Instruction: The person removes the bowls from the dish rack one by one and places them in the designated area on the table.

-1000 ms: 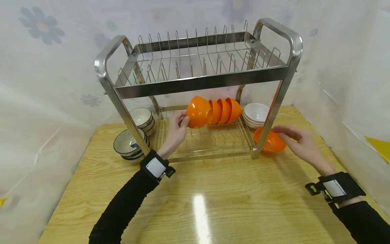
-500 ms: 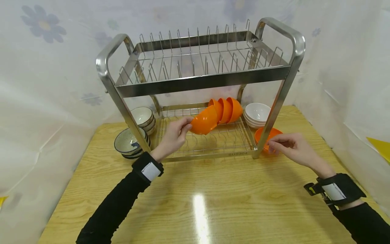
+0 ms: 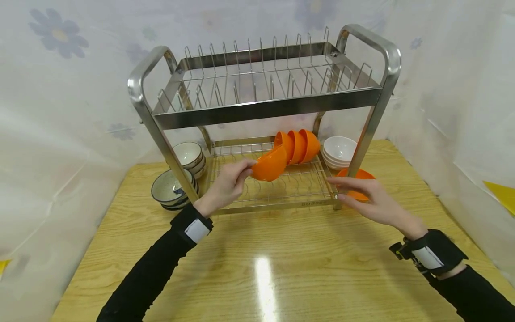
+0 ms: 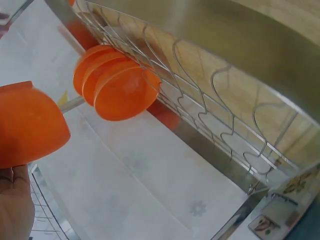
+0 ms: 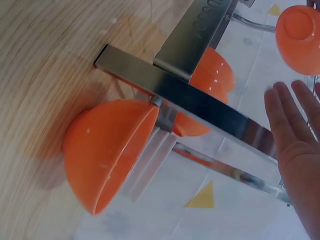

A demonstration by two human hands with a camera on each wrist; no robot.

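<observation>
My left hand (image 3: 227, 183) pinches the rim of an orange bowl (image 3: 270, 166), held tilted over the lower tier of the metal dish rack (image 3: 261, 108). Right behind it, three more orange bowls (image 3: 309, 146) stand on edge in a row on that tier; the left wrist view also shows these bowls (image 4: 122, 95). My right hand (image 3: 372, 201) holds nothing, its fingers extended beside the rack's right front leg. Partly hidden behind that hand and leg, another orange bowl (image 5: 107, 155) sits on the wooden table (image 3: 306, 259).
White stacked bowls (image 3: 339, 150) stand right of the rack. On its left are two stacks, patterned bowls (image 3: 166, 188) in front and cream bowls (image 3: 187, 154) behind. The upper tier has upright wire dividers (image 3: 271, 87). A floral sheet (image 3: 100, 103) hangs behind.
My left hand has lowered the orange bowl slightly and tipped it over. My right hand has moved left from the orange bowl on the table toward the rack leg, its fingers straightening.
</observation>
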